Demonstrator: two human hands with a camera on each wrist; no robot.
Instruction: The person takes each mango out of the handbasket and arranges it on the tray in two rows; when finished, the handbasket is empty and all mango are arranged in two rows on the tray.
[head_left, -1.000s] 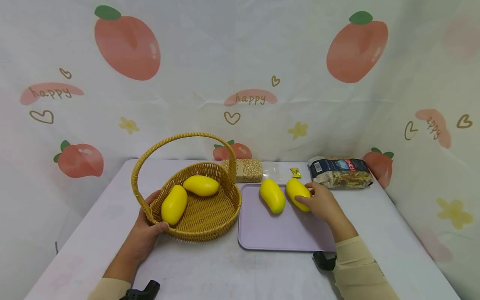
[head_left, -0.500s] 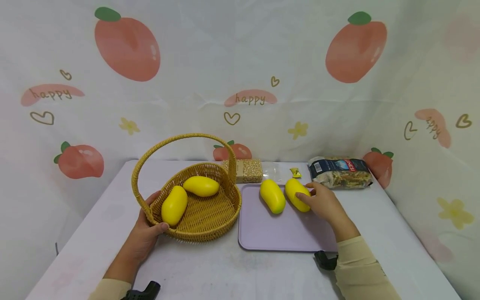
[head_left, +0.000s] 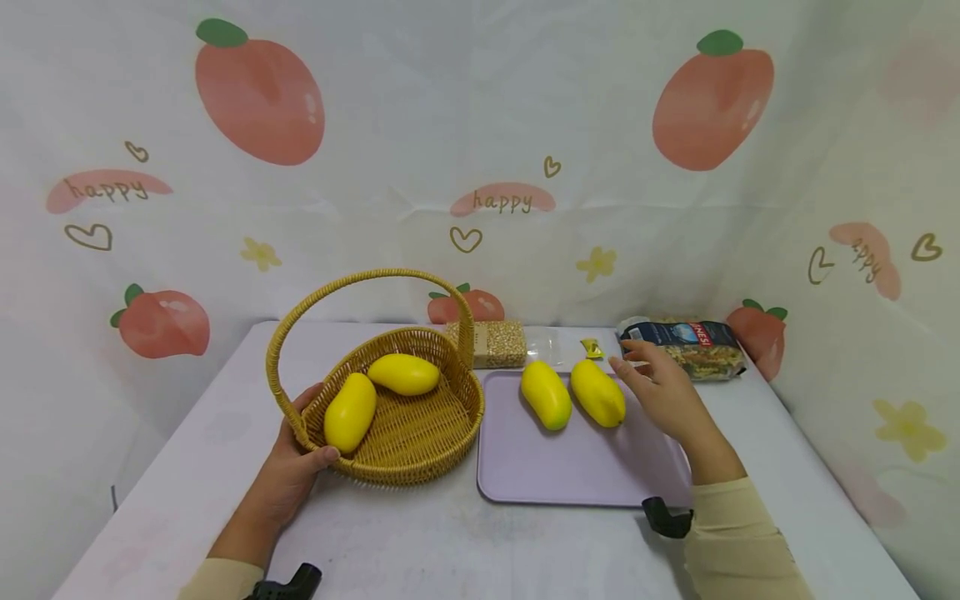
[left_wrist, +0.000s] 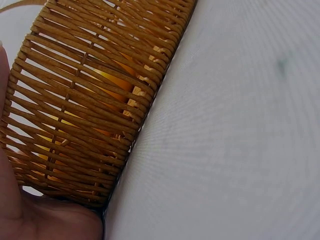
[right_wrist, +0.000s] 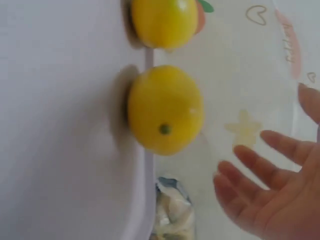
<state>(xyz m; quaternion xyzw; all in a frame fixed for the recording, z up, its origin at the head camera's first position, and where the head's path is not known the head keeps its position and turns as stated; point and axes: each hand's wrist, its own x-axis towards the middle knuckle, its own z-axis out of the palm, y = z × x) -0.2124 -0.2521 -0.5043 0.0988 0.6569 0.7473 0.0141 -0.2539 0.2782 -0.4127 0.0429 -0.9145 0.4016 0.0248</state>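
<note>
My left hand (head_left: 287,479) holds the near left side of a wicker basket (head_left: 423,437), its thumb over the rim. Two yellow mangoes lie inside, one upright along the left wall (head_left: 350,412) and one crosswise at the back (head_left: 403,374). On the lilac tray (head_left: 555,479) are two more, a left mango (head_left: 546,396) and a right mango (head_left: 597,394). Just right of the latter, my right hand (head_left: 667,400) hovers with fingers spread and nothing in them. The right wrist view has a gap between that hand (right_wrist: 272,192) and the stem-marked mango (right_wrist: 165,107).
Behind the basket lies a clear pack of pale grains (head_left: 498,344). A small yellow wrapped sweet (head_left: 592,348) sits beyond the tray. A dark-labelled pasta bag (head_left: 693,350) lies at the back right, behind my right hand. A printed curtain (head_left: 390,225) closes off the back.
My right hand has let go of the right mango on the tray and moved up and to the right. The left hand and basket stay put.
</note>
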